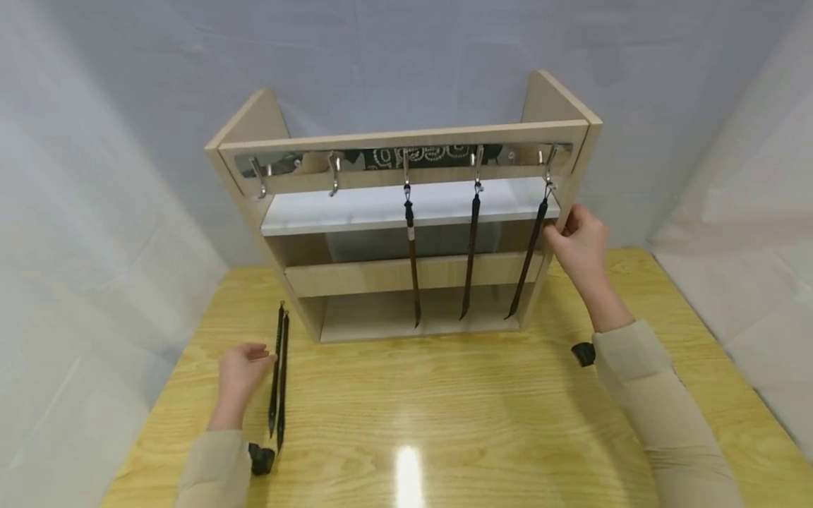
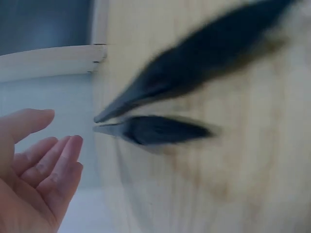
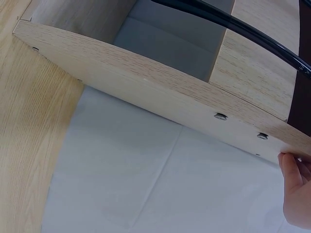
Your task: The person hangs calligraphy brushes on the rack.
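A pale wooden rack stands on the table, with a metal hook strip across its upper front. Three dark calligraphy brushes hang by loops from the middle and right hooks: a brown-shafted brush, a middle brush and a right brush. My right hand grips the rack's right side panel, thumb at its front edge. Two more brushes, an outer brush and an inner brush, lie side by side at left. My left hand is beside them, fingers relaxed, holding nothing.
Two bare hooks, the far-left hook and the second hook, are at the strip's left. Below runs a white shelf. The yellow wood-grain table extends in front, and white sheeting surrounds it.
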`<state>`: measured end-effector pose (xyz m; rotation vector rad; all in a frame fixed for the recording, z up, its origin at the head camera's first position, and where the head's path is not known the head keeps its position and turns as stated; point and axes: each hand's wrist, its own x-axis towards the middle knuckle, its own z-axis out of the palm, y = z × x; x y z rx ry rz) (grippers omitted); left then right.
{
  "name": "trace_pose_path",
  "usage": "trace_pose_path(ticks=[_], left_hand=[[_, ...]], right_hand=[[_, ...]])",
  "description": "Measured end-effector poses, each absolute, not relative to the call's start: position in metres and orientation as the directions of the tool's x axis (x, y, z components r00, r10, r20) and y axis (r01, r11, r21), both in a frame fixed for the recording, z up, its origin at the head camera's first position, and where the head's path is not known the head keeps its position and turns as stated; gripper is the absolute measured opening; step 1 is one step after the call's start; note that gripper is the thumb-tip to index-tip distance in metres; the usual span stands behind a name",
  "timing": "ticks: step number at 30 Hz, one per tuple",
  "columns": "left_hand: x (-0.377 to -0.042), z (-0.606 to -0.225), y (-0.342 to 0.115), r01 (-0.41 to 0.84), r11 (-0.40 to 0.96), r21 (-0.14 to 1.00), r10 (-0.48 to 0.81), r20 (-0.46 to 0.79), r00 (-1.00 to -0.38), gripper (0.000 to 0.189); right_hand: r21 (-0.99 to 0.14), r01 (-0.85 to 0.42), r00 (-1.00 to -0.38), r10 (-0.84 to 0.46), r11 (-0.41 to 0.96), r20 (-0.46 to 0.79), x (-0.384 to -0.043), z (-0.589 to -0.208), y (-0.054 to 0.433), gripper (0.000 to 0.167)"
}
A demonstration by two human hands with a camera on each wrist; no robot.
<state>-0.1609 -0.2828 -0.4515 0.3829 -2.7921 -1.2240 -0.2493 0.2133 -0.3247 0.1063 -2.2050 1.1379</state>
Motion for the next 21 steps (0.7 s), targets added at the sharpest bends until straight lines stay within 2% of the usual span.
trace_pose_path(ticks=[13,21], left_hand=[[-0.158,-0.468,-0.291,-0.265,0.778,0.569,-0.229,-0.135,-0.964,0.041],[-0.162,-0.472,-0.291,-0.289,0.792,0.538,-0.234,-0.169,-0.957,0.046]], right_hand=[[-0.708,-0.344,-0.789,0.219,0.618,0.574,-0.249,-0.326,0.212,0.018],[-0.705,-0.344,-0.776,0.234,0.620,0.585,-0.249,-0.326,0.212,0.017]])
